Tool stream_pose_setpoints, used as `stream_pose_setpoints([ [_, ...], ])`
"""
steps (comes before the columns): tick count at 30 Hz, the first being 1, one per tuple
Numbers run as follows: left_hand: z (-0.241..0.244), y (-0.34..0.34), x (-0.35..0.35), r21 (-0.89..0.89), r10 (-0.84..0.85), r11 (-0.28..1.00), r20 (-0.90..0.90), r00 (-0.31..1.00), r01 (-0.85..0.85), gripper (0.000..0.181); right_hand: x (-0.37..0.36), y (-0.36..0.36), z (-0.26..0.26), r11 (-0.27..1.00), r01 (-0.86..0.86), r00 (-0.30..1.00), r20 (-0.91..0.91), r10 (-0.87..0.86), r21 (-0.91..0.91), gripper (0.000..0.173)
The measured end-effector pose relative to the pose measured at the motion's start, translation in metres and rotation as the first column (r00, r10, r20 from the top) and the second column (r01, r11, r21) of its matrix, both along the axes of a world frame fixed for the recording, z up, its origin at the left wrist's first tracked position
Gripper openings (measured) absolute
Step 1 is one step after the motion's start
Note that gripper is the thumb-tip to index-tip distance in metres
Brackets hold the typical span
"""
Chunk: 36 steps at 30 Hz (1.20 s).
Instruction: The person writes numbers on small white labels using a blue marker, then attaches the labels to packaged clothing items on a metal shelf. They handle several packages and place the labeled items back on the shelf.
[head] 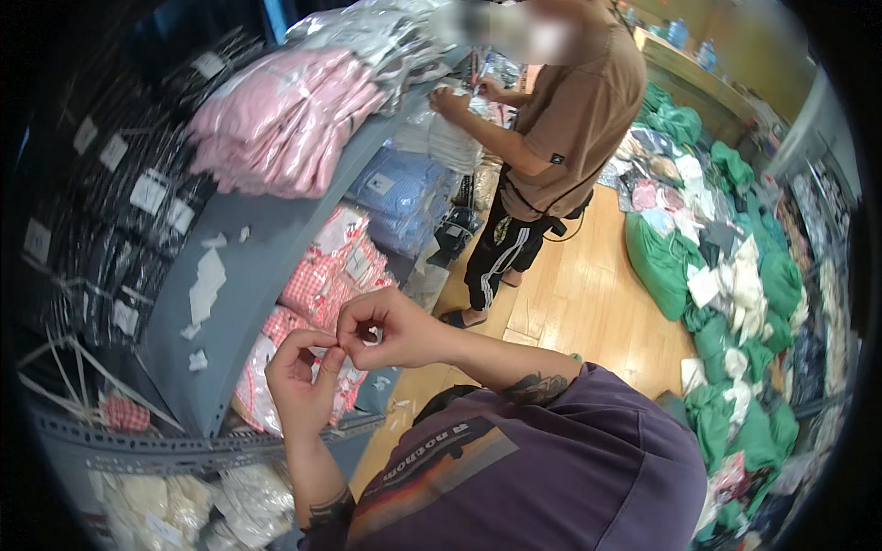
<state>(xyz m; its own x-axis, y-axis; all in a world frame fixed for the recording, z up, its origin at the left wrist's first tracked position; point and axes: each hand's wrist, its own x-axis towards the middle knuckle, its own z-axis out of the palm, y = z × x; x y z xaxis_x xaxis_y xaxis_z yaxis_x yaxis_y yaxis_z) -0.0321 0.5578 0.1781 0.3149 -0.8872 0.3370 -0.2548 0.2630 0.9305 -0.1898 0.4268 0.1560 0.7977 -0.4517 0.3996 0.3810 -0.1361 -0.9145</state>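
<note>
My left hand (306,379) and my right hand (400,330) meet in front of my chest, thumbs and index fingertips pinched close together. Whether something small is between the fingertips cannot be made out. Beneath them, on a lower shelf, lie plastic-wrapped bundles of red-and-white checked garments (306,289). Left of my hands, torn scraps of white paper (207,286) lie on the grey metal shelf (258,237). Farther along that shelf sits a wrapped stack of pink garments (282,124).
Dark wrapped bundles with paper labels (148,193) line the far left. A co-worker (579,131) stands ahead by the shelf, holding a pen. Blue wrapped garments (400,193) lie lower down. Green sacks (661,265) and loose clothes cover the wooden floor (586,289) at right.
</note>
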Motion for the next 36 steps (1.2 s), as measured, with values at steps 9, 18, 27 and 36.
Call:
stream_pose_setpoints([
  [9,0.005,-0.031,-0.033,-0.282,0.243,0.949,0.387,0.890,-0.137,0.016,-0.023,-0.005,-0.001,0.978,0.186,0.978,0.080,-0.193,0.090,0.007],
  [18,0.012,-0.042,-0.034,-0.258,0.111,0.966,0.408,0.906,-0.003,0.012,-0.040,-0.009,0.004,0.914,0.372,0.923,0.174,-0.345,-0.161,0.014],
  [27,0.018,-0.041,-0.037,-0.237,0.097,0.971,0.423,0.901,0.007,0.011,-0.042,-0.011,0.007,0.903,0.390,0.913,0.201,-0.354,-0.180,0.014],
  [36,0.015,-0.034,-0.029,-0.280,0.140,0.960,0.484,0.864,0.001,0.017,-0.034,-0.008,0.004,0.918,0.357,0.929,0.168,-0.330,-0.172,0.012],
])
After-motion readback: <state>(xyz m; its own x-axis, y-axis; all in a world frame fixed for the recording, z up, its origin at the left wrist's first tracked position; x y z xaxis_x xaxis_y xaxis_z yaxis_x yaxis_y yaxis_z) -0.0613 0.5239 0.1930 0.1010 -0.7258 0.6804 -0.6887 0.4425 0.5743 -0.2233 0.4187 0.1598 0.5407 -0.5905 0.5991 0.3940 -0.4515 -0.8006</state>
